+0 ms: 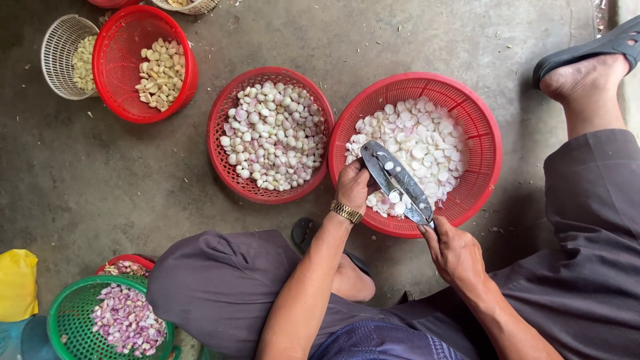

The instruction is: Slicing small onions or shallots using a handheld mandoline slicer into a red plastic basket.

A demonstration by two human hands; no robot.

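Note:
A wide steel knife blade [395, 180] lies slantwise over a red basket [483, 143] of pale sliced shallot pieces. My right hand [450, 250] grips the knife at its lower end, near the basket's front rim. My left hand [352, 185], with a gold watch on the wrist, pinches something small against the blade's upper end; the thing itself is hidden by the fingers. Several slices cling to the blade.
A second red basket [220, 157] of peeled shallots stands left of the first. Farther left are a red basket [110, 70] and a white basket [57, 47] of garlic. A green basket [67, 327] of purple shallots sits by my left knee. My sandalled foot [587, 67] rests at upper right.

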